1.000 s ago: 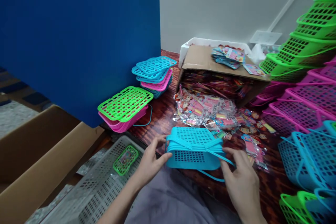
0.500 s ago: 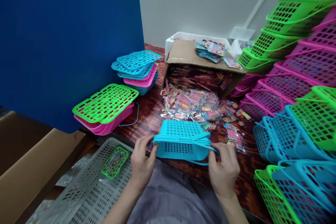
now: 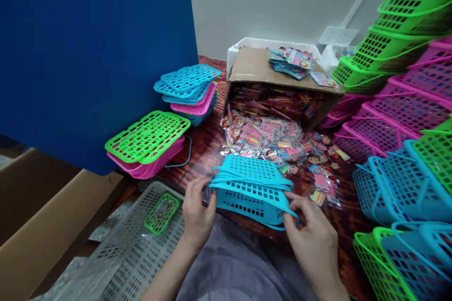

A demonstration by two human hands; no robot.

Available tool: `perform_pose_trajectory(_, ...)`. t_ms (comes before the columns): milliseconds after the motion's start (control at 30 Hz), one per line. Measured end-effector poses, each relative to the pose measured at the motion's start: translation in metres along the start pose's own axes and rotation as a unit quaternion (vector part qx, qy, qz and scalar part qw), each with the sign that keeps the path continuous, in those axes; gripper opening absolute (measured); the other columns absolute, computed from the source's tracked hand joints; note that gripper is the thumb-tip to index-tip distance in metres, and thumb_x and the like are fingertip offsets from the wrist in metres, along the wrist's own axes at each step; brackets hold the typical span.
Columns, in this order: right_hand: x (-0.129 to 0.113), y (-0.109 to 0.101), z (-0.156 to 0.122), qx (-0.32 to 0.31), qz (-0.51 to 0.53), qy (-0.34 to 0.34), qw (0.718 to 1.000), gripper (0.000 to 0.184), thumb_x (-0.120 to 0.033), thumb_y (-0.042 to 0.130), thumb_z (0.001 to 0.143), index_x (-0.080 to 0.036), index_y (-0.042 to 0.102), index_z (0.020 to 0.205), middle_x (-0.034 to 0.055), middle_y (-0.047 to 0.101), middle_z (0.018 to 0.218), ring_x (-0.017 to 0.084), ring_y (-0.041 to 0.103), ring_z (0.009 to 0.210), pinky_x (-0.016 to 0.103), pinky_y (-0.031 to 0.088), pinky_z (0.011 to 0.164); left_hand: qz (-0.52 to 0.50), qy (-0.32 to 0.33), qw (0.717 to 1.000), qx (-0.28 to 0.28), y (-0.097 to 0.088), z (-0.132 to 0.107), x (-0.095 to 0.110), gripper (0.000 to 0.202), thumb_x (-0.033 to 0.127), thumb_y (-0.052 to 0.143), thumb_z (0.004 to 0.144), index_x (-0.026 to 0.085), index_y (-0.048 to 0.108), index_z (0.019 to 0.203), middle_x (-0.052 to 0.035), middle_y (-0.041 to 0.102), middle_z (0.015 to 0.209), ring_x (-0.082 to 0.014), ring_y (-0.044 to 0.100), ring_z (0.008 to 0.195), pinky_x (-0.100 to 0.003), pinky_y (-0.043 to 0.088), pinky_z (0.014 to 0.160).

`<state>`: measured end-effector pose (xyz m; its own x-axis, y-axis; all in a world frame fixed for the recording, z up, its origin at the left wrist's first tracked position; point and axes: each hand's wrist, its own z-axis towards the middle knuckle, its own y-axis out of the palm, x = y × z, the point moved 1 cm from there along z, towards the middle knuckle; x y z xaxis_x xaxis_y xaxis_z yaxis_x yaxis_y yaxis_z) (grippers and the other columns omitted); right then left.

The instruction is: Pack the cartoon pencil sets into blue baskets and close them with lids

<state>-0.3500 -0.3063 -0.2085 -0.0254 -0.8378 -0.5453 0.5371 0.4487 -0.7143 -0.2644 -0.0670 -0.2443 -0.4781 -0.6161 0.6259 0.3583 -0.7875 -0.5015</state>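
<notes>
In front of my lap, several light-blue plastic baskets (image 3: 252,171) with perforated sides lie on their side, nested together, their openings toward me. My left hand (image 3: 197,216) pinches the rims at the left end between thumb and fingers. At the other end, my right hand (image 3: 314,233) has thumb and fingers closed on the rim of a blue basket, whose right corner stands out from the rest. Just behind the baskets is a pile of clear-wrapped pink stationery packets (image 3: 261,134) with cartoon figures.
An open cardboard box (image 3: 247,66) holds many slim packets. Green lattice lids (image 3: 150,136) top a pink stack at left, near stacked blue lids (image 3: 190,77). Green, pink and blue baskets (image 3: 395,178) tower at right. A grey crate (image 3: 116,263) sits lower left, beside a blue panel (image 3: 95,56).
The right corner of a blue basket rim has come away from the others, toward me, with my right hand. My left hand keeps its hold. The view has shifted slightly.
</notes>
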Motion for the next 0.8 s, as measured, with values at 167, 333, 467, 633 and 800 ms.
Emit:
perform_pose_trajectory(167, 0.001, 0.003, -0.002, -0.041, 0.033, 0.064, 0.997, 0.007, -0.025, 0.054, 0.082, -0.025, 0.048, 0.077, 0.0061, 0.070, 0.119, 0.024, 0.067, 0.102, 0.037, 0.048, 0.087, 0.002, -0.003, 1.000, 0.013, 0.001, 0.004, 0.001, 0.024, 0.013, 0.057, 0.091, 0.019, 0.056, 0.114, -0.0070, 0.057, 0.105, -0.0196, 0.056, 0.096, -0.032, 0.048, 0.079)
perform_pose_trajectory(333, 0.002, -0.011, 0.013, -0.097, 0.179, 0.165, 0.965, 0.015, -0.027, 0.058, 0.078, -0.025, 0.043, 0.074, 0.0085, 0.071, 0.120, 0.026, 0.067, 0.102, 0.035, 0.053, 0.080, -0.087, -0.017, 0.995, -0.046, -0.016, 0.011, 0.009, 0.025, 0.027, 0.062, 0.091, 0.021, 0.057, 0.115, -0.0066, 0.061, 0.107, -0.0208, 0.059, 0.099, -0.032, 0.049, 0.081)
perform_pose_trajectory(467, 0.009, -0.036, 0.030, -0.057, 0.237, 0.227, 0.943, 0.023, -0.038, 0.070, 0.073, -0.023, 0.054, 0.077, 0.0035, 0.073, 0.082, 0.021, 0.068, 0.074, 0.028, 0.053, 0.062, -0.262, -0.075, 0.945, -0.183, -0.031, 0.019, 0.014, 0.059, 0.064, 0.035, 0.097, 0.021, 0.054, 0.133, -0.0129, 0.057, 0.133, -0.0305, 0.054, 0.122, -0.044, 0.048, 0.098)
perform_pose_trajectory(633, 0.035, -0.062, 0.037, 0.076, 0.342, 0.391, 0.851, 0.030, -0.040, 0.079, 0.066, -0.026, 0.060, 0.085, 0.0009, 0.066, 0.069, 0.018, 0.061, 0.049, 0.033, 0.051, 0.048, -0.228, -0.080, 0.946, -0.216, -0.020, 0.020, 0.016, 0.040, 0.042, 0.033, 0.103, 0.024, 0.063, 0.122, -0.0093, 0.056, 0.136, -0.0254, 0.053, 0.126, -0.040, 0.046, 0.102)
perform_pose_trajectory(800, 0.085, -0.039, 0.038, 0.264, 0.363, 0.398, 0.800, 0.029, -0.030, 0.080, 0.061, -0.027, 0.059, 0.082, 0.0037, 0.067, 0.090, 0.022, 0.068, 0.078, 0.045, 0.055, 0.075, 0.003, 0.007, 0.996, -0.086, 0.012, 0.021, 0.013, 0.024, 0.020, 0.053, 0.093, 0.021, 0.058, 0.117, -0.0094, 0.060, 0.115, -0.0212, 0.063, 0.099, -0.033, 0.052, 0.083)
